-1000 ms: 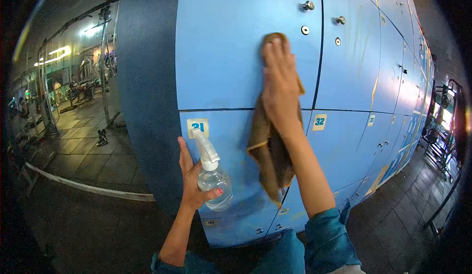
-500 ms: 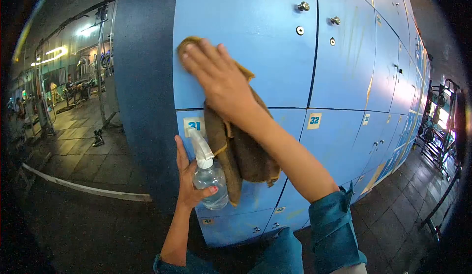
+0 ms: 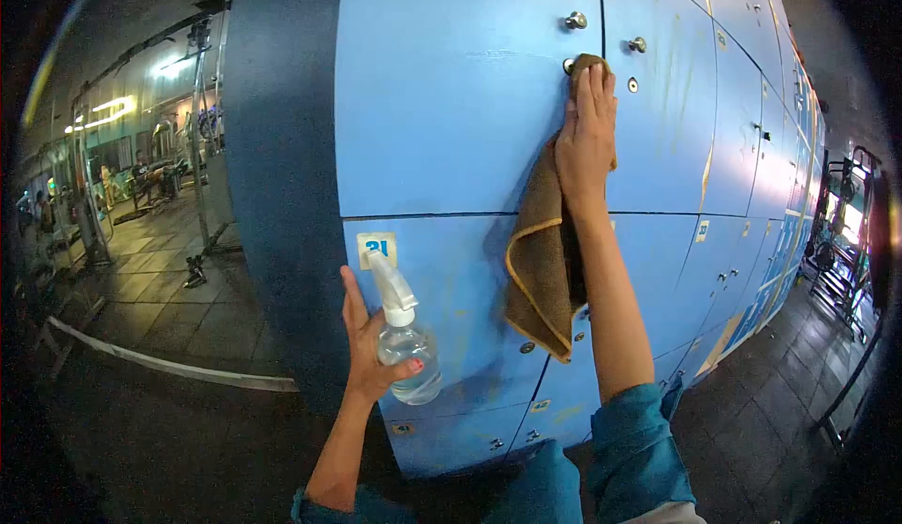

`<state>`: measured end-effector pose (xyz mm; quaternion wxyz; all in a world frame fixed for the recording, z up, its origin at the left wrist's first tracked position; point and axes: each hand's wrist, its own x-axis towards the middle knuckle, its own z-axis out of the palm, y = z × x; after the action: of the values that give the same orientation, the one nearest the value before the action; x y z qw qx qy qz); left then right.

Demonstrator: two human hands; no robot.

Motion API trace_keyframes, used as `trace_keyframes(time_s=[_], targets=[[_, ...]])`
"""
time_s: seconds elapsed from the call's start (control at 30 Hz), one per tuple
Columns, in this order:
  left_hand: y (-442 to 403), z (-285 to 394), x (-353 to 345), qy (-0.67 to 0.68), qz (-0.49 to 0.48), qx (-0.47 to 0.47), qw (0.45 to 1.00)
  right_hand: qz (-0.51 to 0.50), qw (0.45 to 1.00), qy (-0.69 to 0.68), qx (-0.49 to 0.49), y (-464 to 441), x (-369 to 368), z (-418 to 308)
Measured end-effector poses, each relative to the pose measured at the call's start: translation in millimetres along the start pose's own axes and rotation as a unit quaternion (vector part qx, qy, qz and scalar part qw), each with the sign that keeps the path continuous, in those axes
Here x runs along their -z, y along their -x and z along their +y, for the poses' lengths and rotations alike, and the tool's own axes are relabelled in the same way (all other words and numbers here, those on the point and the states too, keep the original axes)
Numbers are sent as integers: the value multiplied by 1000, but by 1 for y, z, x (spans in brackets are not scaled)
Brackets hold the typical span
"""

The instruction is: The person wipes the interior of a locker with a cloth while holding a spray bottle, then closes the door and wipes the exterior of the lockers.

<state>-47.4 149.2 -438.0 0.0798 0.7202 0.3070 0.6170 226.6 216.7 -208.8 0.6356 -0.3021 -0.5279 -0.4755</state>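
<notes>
My left hand is wrapped around a clear spray bottle with a white trigger head, upright in front of the locker door labelled 31. My right hand presses a brown cloth with yellow edging flat on the blue locker door above, at its right edge. The cloth partly covers the round lock there and hangs down over the doors below. A metal knob is just above my right fingertips.
More blue lockers run off to the right. A dark blue side panel stands on the left. Gym equipment and people show at far left, with a weight rack at far right. Dark tiles cover the floor.
My right hand and the cloth swept left across the upper door, then back right to its right edge. My left hand still holds the bottle in nearly the same place.
</notes>
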Motion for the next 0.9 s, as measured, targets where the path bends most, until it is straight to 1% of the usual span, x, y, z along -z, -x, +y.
trace_keyframes(time_s=[0.07, 0.17, 0.3, 0.4, 0.5, 0.53, 0.63, 0.67, 0.8, 0.9], targets=[[0, 0, 1, -3, -3, 2, 1000, -5, 1000, -19, 12, -6, 0, -25], [0, -1, 0, 12, 0, -1, 1000, -56, 992, -56, 101, -10, -11, -59], [-1, -4, 1, 8, -1, -14, 1000, -60, 980, -107, 159, -18, -33, -102], [0, -5, 1, 8, 0, -9, 1000, -115, 952, -117, 260, -17, -40, -129], [1, 1, 3, 31, -5, 0, 1000, -177, 896, -189, 360, -10, -35, -146], [0, 2, 4, 41, -7, 2, 999, -183, 886, -199, 377, -13, -37, -142], [2, -9, 2, 45, -3, -15, 999, -201, 871, -195, 404, -38, -40, -127], [1, -8, 3, 37, -5, -14, 999, -177, 882, -190, 393, -45, -44, -123], [1, -5, 6, 17, -15, -8, 1000, -142, 907, -171, 358, -74, -53, -119], [0, -6, 6, 19, -18, -14, 1000, -87, 925, -133, 345, -98, -68, -104]])
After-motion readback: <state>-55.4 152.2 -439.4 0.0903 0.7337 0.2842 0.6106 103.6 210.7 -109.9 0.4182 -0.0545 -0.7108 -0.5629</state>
